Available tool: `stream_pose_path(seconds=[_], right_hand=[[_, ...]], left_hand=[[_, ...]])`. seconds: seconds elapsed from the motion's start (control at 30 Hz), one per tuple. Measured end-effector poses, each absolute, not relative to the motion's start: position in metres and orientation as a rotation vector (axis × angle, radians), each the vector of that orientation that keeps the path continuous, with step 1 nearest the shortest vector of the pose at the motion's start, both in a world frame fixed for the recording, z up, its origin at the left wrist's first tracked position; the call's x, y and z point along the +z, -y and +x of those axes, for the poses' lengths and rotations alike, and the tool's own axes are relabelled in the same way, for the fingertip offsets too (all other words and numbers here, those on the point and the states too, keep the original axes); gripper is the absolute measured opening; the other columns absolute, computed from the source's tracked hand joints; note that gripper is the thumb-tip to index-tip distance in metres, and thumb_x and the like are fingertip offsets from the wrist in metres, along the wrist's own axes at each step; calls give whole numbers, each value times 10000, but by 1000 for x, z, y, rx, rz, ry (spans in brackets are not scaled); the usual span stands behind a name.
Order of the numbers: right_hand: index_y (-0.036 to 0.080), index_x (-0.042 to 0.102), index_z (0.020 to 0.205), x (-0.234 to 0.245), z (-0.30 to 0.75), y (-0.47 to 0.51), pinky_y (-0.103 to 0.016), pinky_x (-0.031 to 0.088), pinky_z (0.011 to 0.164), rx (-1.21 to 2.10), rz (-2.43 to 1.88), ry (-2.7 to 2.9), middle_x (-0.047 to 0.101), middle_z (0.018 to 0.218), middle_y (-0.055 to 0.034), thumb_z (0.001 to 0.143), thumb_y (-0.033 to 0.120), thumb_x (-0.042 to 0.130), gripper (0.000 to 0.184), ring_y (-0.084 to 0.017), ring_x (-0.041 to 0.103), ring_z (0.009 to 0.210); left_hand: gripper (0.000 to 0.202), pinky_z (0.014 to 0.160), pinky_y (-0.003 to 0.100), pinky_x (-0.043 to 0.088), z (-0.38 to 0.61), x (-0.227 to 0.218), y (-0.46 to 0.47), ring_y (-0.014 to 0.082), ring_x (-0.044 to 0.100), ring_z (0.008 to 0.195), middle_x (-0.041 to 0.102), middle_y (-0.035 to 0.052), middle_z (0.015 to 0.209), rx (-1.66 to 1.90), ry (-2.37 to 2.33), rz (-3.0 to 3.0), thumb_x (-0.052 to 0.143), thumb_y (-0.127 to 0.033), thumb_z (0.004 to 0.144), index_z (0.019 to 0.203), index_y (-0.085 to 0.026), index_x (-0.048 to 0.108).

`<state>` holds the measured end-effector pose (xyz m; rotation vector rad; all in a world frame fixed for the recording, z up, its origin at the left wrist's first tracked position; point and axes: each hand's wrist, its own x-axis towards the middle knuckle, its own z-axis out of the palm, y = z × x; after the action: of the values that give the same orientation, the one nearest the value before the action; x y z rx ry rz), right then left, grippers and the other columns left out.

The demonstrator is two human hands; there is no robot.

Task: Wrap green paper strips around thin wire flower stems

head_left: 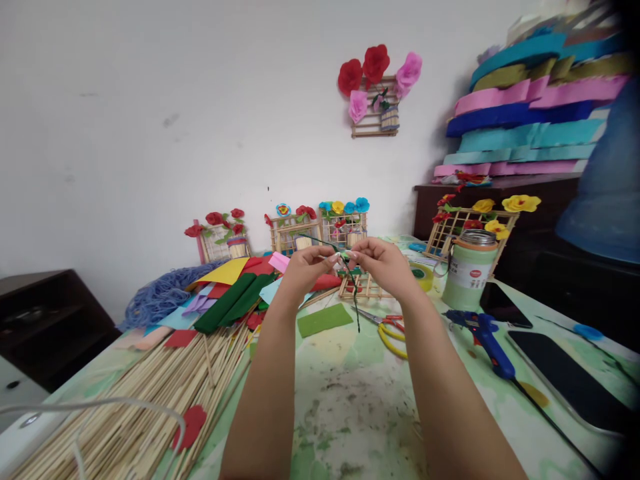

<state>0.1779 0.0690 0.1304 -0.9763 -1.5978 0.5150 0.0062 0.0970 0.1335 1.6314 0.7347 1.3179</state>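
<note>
A thin dark green stem [357,303], like a wrapped wire, is raised over the table. One end points up and left past my left hand [303,270]; the other hangs down with a slight bend. My left hand pinches it between thumb and fingertips. Close beside it, my right hand [384,268] is closed in a pinch at the same spot, where a small bit of bright green shows. The fingertips hide the exact grip. Below the hands lie a green paper rectangle [325,321], scissors with yellow and red handles [393,340] and a small stick lattice [373,288].
Bamboo sticks [125,380], coloured paper [230,303] and blue yarn [163,293] cover the left side. On the right are a green flask [469,273], a blue glue gun [493,347] and a phone [567,377]. Flower-decorated lattices [345,223] stand along the wall.
</note>
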Motion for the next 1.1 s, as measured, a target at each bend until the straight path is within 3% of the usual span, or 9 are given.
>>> stream_pose_path(seconds=[0.33, 0.57, 0.73, 0.9, 1.1], right_hand=[[183, 604, 747, 128, 182, -73, -257, 357, 541, 486, -960, 1564, 678, 675, -23, 799, 357, 607, 182, -114, 470, 537], [173, 588, 762, 132, 178, -64, -243, 307, 486, 628, -930, 1641, 670, 655, -28, 801, 401, 600, 232, -87, 375, 485], [177, 584, 770, 132, 173, -64, -250, 357, 519, 741, -890, 1703, 666, 655, -22, 802, 386, 592, 211, -103, 449, 526], [179, 591, 764, 130, 173, -65, -237, 317, 473, 770, -922, 1727, 639, 635, -10, 790, 403, 607, 226, -94, 420, 491], [180, 580, 705, 132, 174, -63, -235, 248, 455, 726, -946, 1727, 572, 545, 33, 786, 404, 615, 241, -72, 337, 433]], left_hand=[[346, 595, 240, 441, -5, 135, -97, 96, 561, 551, 651, 5, 651, 1238, -780, 1629, 810, -392, 576, 807, -161, 696], [404, 738, 243, 474, -3, 136, -100, 112, 611, 756, 683, 21, 887, 1487, -663, 1609, 766, -398, 667, 1018, -214, 692], [253, 712, 223, 467, 2, 136, -103, 94, 600, 700, 698, 21, 776, 1814, -597, 1473, 761, -411, 669, 751, -175, 722], [282, 646, 209, 454, -2, 138, -105, 79, 578, 623, 681, 4, 690, 1913, -597, 1315, 799, -415, 602, 659, -164, 684], [305, 619, 180, 453, -7, 140, -106, 69, 589, 655, 696, 7, 757, 1887, -520, 1284, 811, -376, 603, 829, -191, 726]])
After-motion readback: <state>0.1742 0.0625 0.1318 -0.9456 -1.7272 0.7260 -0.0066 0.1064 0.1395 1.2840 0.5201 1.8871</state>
